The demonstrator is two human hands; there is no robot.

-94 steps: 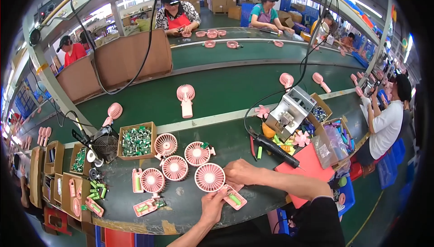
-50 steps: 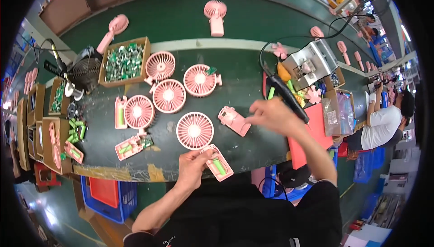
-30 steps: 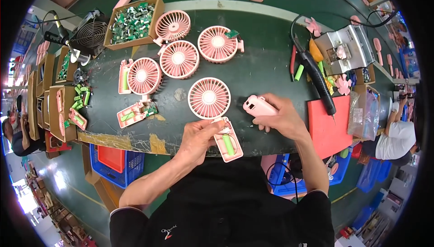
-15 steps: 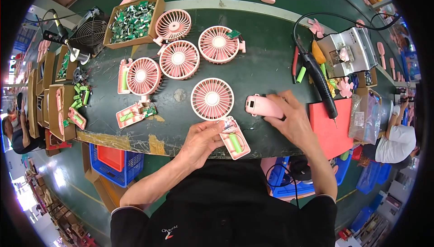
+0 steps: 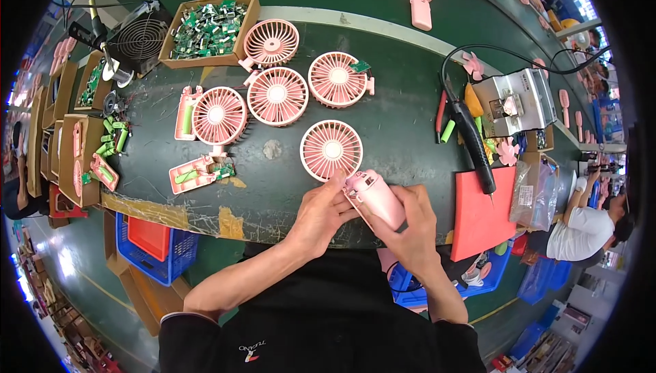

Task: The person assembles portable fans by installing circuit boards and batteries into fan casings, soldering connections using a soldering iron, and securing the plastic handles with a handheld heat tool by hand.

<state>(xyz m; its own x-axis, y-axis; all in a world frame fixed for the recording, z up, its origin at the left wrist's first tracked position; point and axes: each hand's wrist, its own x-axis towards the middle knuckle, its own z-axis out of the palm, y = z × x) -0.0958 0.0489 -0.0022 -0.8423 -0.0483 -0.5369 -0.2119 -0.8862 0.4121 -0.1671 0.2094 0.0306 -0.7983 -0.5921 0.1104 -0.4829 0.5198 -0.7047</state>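
Observation:
In front of me a pink handheld fan [image 5: 331,150] lies with its round grille on the table and its handle toward me. My left hand [image 5: 316,220] pinches the fan near the joint of grille and handle. My right hand [image 5: 414,228] is closed round a pink handle cover [image 5: 378,201], which lies tilted over the open handle half. The battery and wires inside that half are now hidden. I cannot tell whether the two halves fit flush. Several more pink fans [image 5: 277,95] lie beyond, one with a green circuit board [image 5: 360,66] on it.
A carton of circuit boards [image 5: 210,29] stands at the back left. Green batteries [image 5: 113,137] are heaped at the left. On the right are a black electric screwdriver [image 5: 473,141] with its cable, a red pad [image 5: 484,212] and a metal fixture [image 5: 514,103].
My right hand has brought the handle cover leftward onto the fan's open handle half, covering the battery. My left hand still grips the fan. The whole view has shifted slightly.

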